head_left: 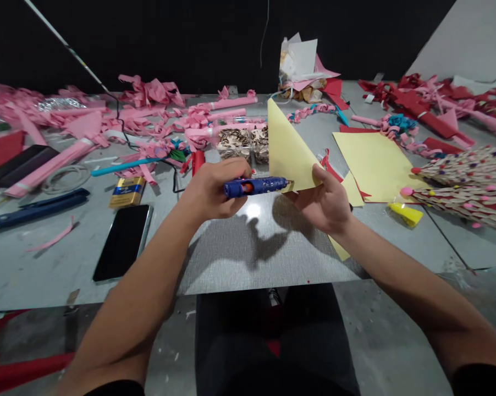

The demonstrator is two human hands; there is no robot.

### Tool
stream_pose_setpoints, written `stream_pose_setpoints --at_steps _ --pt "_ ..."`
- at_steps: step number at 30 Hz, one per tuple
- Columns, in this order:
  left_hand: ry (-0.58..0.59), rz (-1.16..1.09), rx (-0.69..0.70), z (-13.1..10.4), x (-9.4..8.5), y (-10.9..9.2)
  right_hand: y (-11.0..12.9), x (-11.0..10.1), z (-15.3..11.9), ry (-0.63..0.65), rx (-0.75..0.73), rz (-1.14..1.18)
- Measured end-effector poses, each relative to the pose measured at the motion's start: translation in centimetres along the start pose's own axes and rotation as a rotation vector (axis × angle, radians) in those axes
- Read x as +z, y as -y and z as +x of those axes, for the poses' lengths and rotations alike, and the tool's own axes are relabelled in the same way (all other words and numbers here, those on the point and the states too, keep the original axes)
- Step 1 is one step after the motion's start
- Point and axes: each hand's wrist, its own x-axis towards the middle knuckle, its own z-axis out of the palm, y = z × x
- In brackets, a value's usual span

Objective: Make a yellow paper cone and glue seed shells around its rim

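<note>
My left hand (pixel 221 190) is wrapped round the handle of a blue hot glue gun (pixel 256 186), held over the grey table. Its nozzle points right and meets, or nearly meets, the lower edge of a yellow paper triangle (pixel 287 148). That paper stands upright in my right hand (pixel 326 201), pinched at its lower right corner between thumb and fingers. Some fingers of the right hand are hidden behind the paper. Clear boxes of small wooden cutouts (pixel 234 143) sit just behind the glue gun. To the right lie flat yellow sheets (pixel 380 165) with red paper under them.
A phone (pixel 122 243), a gold-and-blue box (pixel 127 192) and a dark blue long-handled tool (pixel 37 209) lie at left. Pink paper strips (pixel 153 93) line the back. Cone-shaped decorations (pixel 466 192) and a yellow packet (pixel 404 213) are at right. A black cord (pixel 175 176) runs behind my left hand.
</note>
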Motion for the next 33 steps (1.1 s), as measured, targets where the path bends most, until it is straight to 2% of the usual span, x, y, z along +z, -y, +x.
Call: stream_pose_setpoints --at_steps 8,16,25,33 --pt "-0.021 -0.052 0.038 0.0 -0.4 0.2 0.1 -0.4 0.1 -0.002 0.002 0.037" --pt "-0.02 -0.033 -0.015 0.1 -0.9 0.1 0.5 -0.6 0.2 -0.033 0.012 0.045" --pt "-0.02 -0.036 -0.003 0.0 -1.3 0.1 0.8 -0.9 0.2 -0.044 -0.019 0.071" --pt "-0.025 -0.021 -0.046 0.1 -1.3 0.0 1.0 -0.6 0.4 -0.061 -0.058 -0.007"
